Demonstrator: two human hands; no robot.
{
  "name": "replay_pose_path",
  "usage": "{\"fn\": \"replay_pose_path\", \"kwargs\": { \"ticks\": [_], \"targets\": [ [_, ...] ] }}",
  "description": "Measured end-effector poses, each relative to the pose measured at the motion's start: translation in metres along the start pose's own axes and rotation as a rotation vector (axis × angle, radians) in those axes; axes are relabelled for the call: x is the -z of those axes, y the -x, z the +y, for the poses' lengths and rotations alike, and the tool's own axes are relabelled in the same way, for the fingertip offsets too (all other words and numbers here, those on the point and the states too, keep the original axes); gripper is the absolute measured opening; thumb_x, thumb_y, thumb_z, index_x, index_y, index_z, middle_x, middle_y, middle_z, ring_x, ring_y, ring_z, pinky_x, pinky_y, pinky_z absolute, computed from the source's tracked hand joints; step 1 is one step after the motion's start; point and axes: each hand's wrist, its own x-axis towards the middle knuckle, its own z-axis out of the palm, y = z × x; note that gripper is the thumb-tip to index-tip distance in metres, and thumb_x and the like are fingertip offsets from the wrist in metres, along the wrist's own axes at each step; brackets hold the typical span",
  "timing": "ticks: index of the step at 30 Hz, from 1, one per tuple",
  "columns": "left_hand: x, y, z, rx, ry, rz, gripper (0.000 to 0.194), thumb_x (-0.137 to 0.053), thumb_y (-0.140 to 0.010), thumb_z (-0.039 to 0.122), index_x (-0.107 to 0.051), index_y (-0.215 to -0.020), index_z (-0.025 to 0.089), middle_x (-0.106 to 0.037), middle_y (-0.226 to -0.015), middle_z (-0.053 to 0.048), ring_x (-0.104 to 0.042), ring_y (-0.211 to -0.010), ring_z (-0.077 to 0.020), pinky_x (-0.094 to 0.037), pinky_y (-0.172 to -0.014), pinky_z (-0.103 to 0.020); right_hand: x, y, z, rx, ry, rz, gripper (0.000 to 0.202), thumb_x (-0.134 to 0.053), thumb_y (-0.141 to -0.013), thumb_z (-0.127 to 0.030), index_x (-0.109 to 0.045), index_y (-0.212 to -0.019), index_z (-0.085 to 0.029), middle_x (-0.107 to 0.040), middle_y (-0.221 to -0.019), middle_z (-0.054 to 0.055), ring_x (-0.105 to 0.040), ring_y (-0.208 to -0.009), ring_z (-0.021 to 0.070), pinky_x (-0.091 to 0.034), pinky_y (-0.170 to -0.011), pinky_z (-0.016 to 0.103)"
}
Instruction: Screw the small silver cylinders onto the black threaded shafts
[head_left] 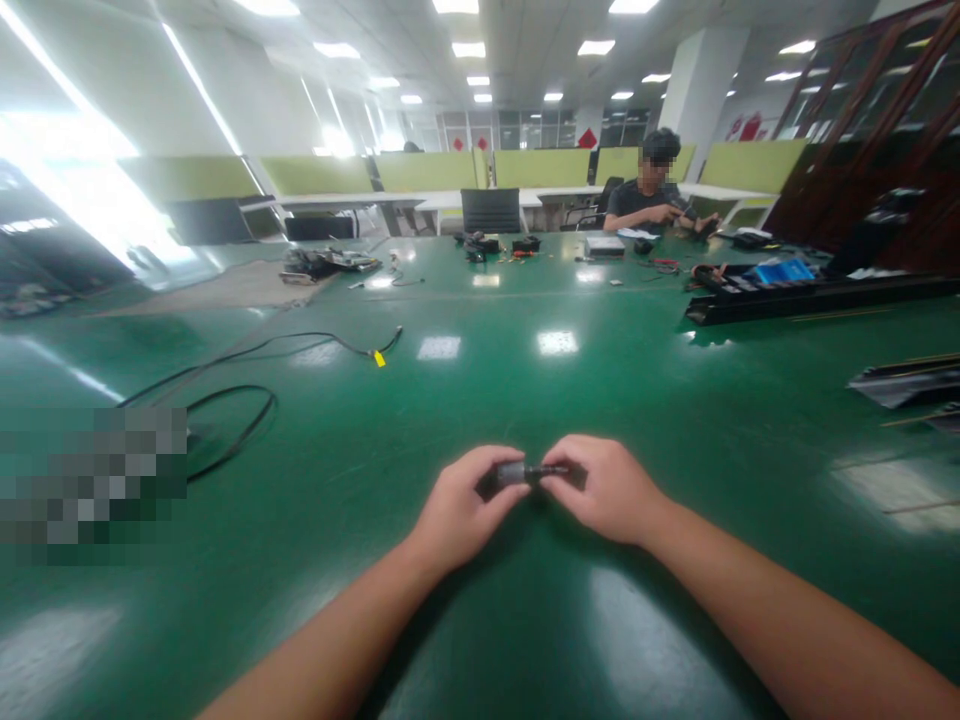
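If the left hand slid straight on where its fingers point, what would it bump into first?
Probably the right hand, just beyond the small cylindrical part; exact depth is unclear.

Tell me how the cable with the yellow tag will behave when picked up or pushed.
The cable will probably bend and droop, since it lies in loose curves. It looks light, being thin. Pushed, it may slide easily, as the table looks glossy.

Part (511, 472) over tbl (465, 400) front, cable (322, 334) L, rail (810, 297) R, person (634, 200) beyond
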Motion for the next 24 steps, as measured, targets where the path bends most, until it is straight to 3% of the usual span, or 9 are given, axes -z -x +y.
{"fn": "replay_pose_path", "kwargs": {
  "ticks": [24],
  "targets": [
    [0.0007, -0.001, -0.003, -0.007, -0.016, 0.025, 0.026, -0.07, -0.084, 0.028, -0.066, -0.11, 0.021, -0.072, -0.105, -0.006, -0.068, -0.096, -0.0203, -0.055, -0.09, -0.035, 0.0028, -0.002, 0.0016, -0.014, 0.012, -0.002, 0.007, -0.067, -0.082, -0.018, -0.068, -0.089, -0.02, -0.068, -0.082, 0.002, -0.062, -0.074, 0.0168, -0.044, -0.07, 0.028]
  ]
}}
